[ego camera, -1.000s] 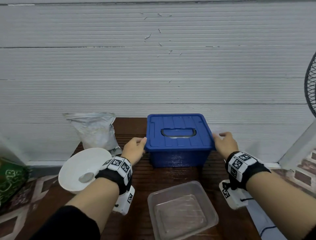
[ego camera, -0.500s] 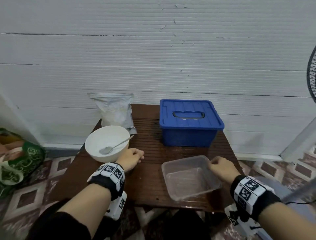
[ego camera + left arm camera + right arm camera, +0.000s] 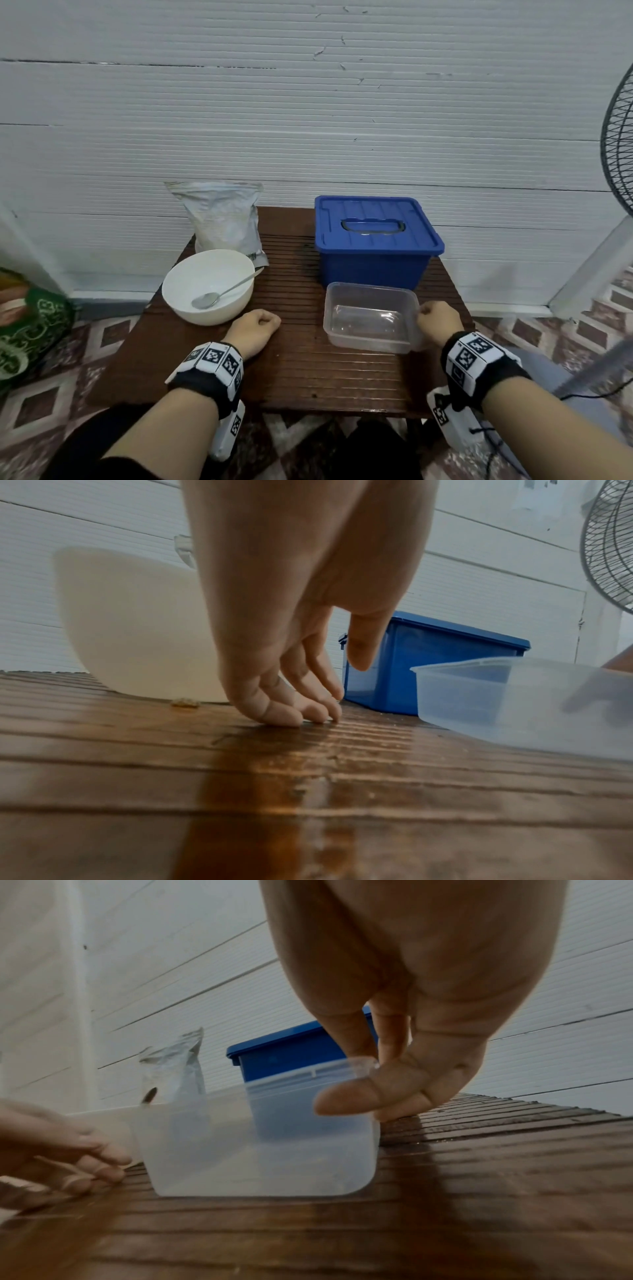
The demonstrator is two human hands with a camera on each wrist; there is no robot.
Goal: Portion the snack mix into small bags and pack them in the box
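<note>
A blue box (image 3: pixel 375 240) with its lid on stands at the back right of the brown slatted table (image 3: pixel 298 373). Right in front of it sits an empty clear plastic container (image 3: pixel 371 317). My right hand (image 3: pixel 424 310) pinches the container's right rim; in the right wrist view the thumb (image 3: pixel 346 1099) lies against the container's wall (image 3: pixel 260 1150). My left hand (image 3: pixel 267 320) holds nothing, and its curled fingertips (image 3: pixel 284 718) touch the table beside a white bowl (image 3: pixel 209 286) that holds a metal spoon (image 3: pixel 222 294). A silvery snack bag (image 3: pixel 224 219) stands behind the bowl.
A white panelled wall runs just behind the table. A standing fan (image 3: pixel 616 144) is at the far right, and a green bag (image 3: pixel 30 329) sits on the tiled floor at the left. One crumb (image 3: pixel 185 702) lies by the bowl's base.
Both hands left the sides of the blue box and drew back toward me. The right hand took hold of the clear container's rim, and the container now sits closer to the box.
</note>
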